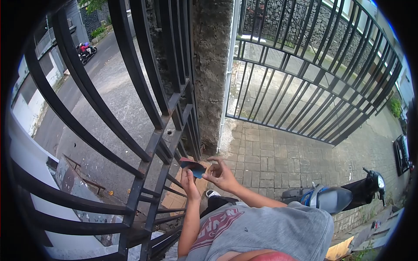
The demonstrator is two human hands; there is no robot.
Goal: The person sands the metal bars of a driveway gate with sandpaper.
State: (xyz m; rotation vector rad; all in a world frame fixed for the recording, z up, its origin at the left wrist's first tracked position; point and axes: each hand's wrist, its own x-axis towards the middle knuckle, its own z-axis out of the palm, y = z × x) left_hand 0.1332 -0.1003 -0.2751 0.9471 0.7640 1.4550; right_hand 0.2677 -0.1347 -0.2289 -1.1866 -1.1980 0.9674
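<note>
Between my two hands is a small, thin, bent sheet (194, 168), reddish on one edge and dark blue on the other. My left hand (189, 182) grips its lower left side with the fingers closed on it. Close to its right end is my right hand (220, 175), its index finger raised and curved and its thumb near the sheet's edge; whether the thumb touches it is hard to tell. Black metal gate bars (150, 148) stand just left of both hands.
A rough concrete pillar (213, 78) rises ahead, with a second black gate (300, 69) to its right. A parked motorbike (333, 198) stands on the paving at right. Riders on a motorbike (86, 52) are on the road beyond the bars. A car (401, 154) is at far right.
</note>
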